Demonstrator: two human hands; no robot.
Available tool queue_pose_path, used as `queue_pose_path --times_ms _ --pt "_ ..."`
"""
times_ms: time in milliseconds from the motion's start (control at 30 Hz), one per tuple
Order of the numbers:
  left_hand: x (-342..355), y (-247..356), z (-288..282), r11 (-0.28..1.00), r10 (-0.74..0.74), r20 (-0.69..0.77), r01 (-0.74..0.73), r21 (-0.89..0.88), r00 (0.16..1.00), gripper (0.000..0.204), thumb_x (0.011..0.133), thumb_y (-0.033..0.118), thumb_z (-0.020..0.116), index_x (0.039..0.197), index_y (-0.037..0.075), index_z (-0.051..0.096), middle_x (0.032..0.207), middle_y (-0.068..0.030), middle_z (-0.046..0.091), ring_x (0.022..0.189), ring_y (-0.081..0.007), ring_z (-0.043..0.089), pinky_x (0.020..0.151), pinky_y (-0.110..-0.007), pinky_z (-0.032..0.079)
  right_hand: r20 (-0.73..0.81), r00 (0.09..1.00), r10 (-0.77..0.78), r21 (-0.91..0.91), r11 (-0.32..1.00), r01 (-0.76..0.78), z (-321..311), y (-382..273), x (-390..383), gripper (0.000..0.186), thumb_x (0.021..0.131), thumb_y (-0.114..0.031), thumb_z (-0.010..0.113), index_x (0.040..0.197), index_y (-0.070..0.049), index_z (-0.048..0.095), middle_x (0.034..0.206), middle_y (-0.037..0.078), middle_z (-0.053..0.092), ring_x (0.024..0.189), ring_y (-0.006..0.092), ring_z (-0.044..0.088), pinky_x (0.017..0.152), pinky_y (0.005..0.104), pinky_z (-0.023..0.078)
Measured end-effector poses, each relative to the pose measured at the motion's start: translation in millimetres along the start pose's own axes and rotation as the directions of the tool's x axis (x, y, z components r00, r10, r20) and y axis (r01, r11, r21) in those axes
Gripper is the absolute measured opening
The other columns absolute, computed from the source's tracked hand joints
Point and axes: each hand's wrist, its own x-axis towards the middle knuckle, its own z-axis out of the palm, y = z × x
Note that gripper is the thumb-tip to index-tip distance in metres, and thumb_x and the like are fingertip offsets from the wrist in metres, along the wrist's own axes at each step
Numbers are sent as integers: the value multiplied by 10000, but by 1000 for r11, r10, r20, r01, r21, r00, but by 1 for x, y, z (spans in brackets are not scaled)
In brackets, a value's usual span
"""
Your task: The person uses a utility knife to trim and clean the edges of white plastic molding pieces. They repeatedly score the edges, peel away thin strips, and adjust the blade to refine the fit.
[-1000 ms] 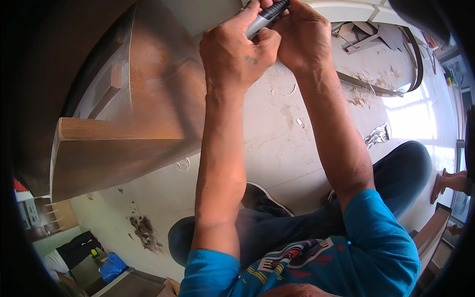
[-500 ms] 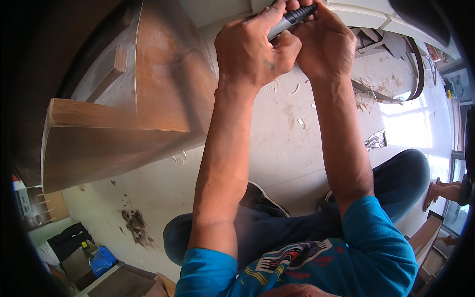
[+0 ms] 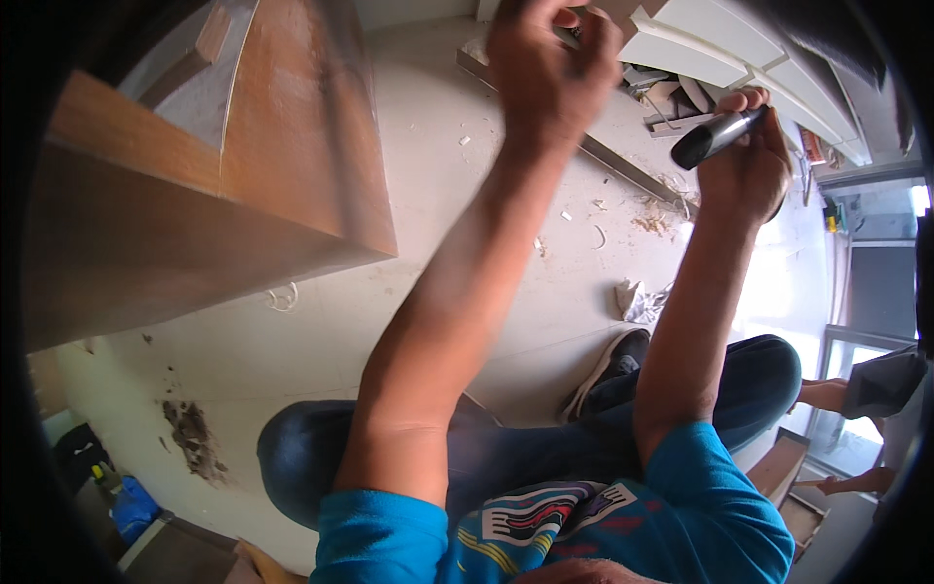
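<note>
My right hand, at the upper right, is closed around a grey-and-black handle. The handle's dark rounded end points left; no blade or tip shows. My left hand is raised at the top middle, its fingers loosely curled and apart, with nothing visible in them. The frame's upper edge cuts off part of that hand. Beyond it lies a white panelled piece. On the floor, a long narrow strip runs slantwise between my two hands and passes behind my left wrist.
A brown wooden cabinet piece stands at the left. Offcuts and shavings lie on the floor, with a crumpled wrapper near my shoe. Dark debris is at lower left. Another person's arm shows at right.
My hands have parted. The right hand has moved right and down with the handle, while the left has let go of it and shifted up and right. The view has turned rightward.
</note>
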Motion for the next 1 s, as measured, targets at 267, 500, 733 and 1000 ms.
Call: queue_pose_path --times_ms 267,500,733,1000 --pt "-28 -9 54 951 212 -132 -173 256 968 402 833 195 843 1215 122 742 1159 -188 611 1132 -388 573 1006 -552 446 -64 995 -77 -582 813 26 24 -84 13 145 1080 -93 459 1124 29 523 992 148 560 900 273 568 861 438 528" --pt "-37 -9 77 972 -149 -228 185 144 962 642 733 290 961 1142 -3 562 1221 -189 511 1129 -366 518 983 -569 464 -183 967 -175 -825 562 -54 39 -100 -5 206 1105 -151 484 1194 14 568 1029 113 603 903 233 597 843 400 531" --pt "-27 7 84 792 -609 -59 604 -84 791 497 847 270 816 1168 35 519 1224 -232 475 1180 -407 513 1025 -572 430 -300 948 -103 -817 542 -199 26 -110 -20 177 1099 -173 512 1202 -47 581 985 49 627 855 187 605 756 368 521" --pt "-16 -6 63 911 -410 -450 327 -252 793 213 980 230 617 976 29 684 1015 -150 647 897 -276 643 861 -427 518 -334 937 -105 -814 533 -231 38 -106 -31 190 1091 -188 557 1211 -43 584 967 51 643 820 172 611 715 355 532"
